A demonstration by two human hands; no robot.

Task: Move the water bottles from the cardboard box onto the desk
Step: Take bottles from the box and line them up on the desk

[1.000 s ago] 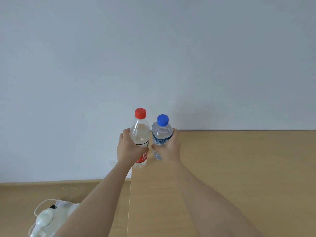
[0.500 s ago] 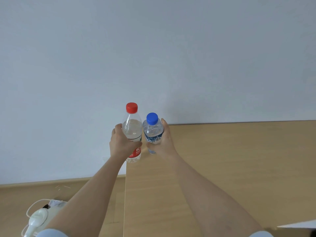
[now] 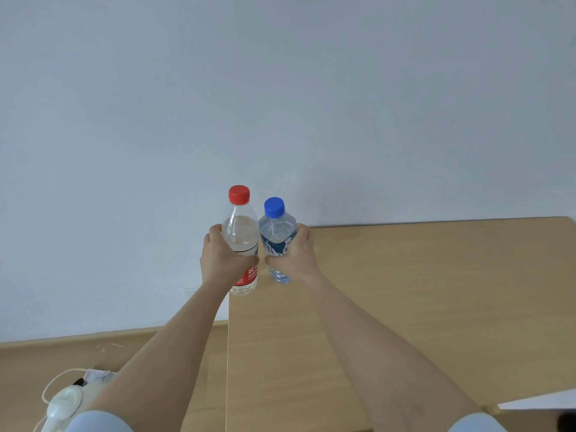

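At the near edge, two pale blue sleeves (image 3: 99,420) show at the bottom of the view, with both bare forearms reaching away from them. Low on the left, on the wooden floor (image 3: 93,353), lies a white device (image 3: 64,400) with a thin white cord looped around it. In the near right corner a white sheet (image 3: 542,402) lies at an angle over the worktop (image 3: 420,291); what it belongs to cannot be told.

The worktop is light wood. Its left edge runs straight away from the viewer, and its far edge meets the wall.

Near the far left corner of the worktop are the two hands, close together. The left hand (image 3: 223,260) has its fingers and thumb wrapped round the middle of the red-capped bottle (image 3: 241,232), a clear bottle with a red label low on its body. The right hand (image 3: 296,254) grips the blue-capped bottle (image 3: 277,232), shorter, with a blue label. Both bottles are upright and just beside each other, the red-capped one on the left, right at the worktop's left edge. Whether their bases touch the worktop cannot be told.

Beyond them rises a plain pale wall (image 3: 280,88).
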